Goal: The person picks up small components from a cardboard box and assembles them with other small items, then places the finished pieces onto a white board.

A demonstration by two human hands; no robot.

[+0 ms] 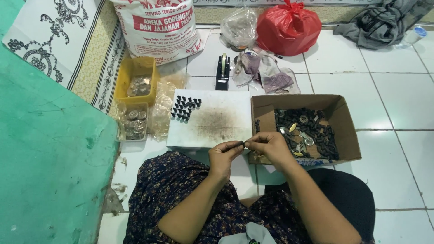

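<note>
My left hand [224, 156] and my right hand [270, 148] meet fingertip to fingertip over the near edge of a white board [217, 131]. Between the fingertips both hands pinch one small dark part [242, 143]. On the board's far left corner stands a cluster of several small black parts [184, 107]. A cardboard box [348, 131] right of the board holds many dark parts mixed with a few metal pieces [307, 131]; my right hand is just in front of its near left corner.
Left of the board sit a yellow tub [134, 68] and a clear tray [132, 121] of round metal pieces, beside a green wall. Behind lie a tape dispenser [222, 71], clear bags, a printed sack [158, 27], a red bag [289, 27] and grey cloth [379, 22].
</note>
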